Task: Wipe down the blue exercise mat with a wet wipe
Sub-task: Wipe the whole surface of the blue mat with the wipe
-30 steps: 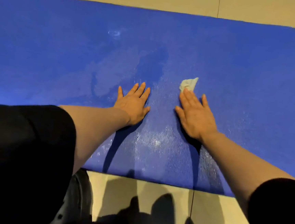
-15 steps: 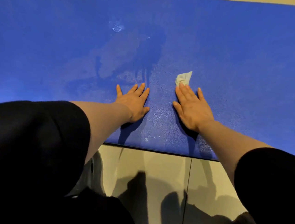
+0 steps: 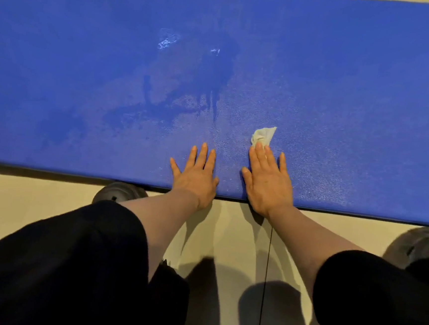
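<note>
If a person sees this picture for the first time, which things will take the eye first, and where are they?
The long blue exercise mat fills the upper half of the view, with dark wet streaks and a white foamy patch near its middle. At its near edge the left hand and the right hand lie flat side by side, and a crumpled wet wipe sticks out from under the right fingertips.

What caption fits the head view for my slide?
Right hand presses a wet wipe flat on the blue mat; left hand braces beside it.
</note>
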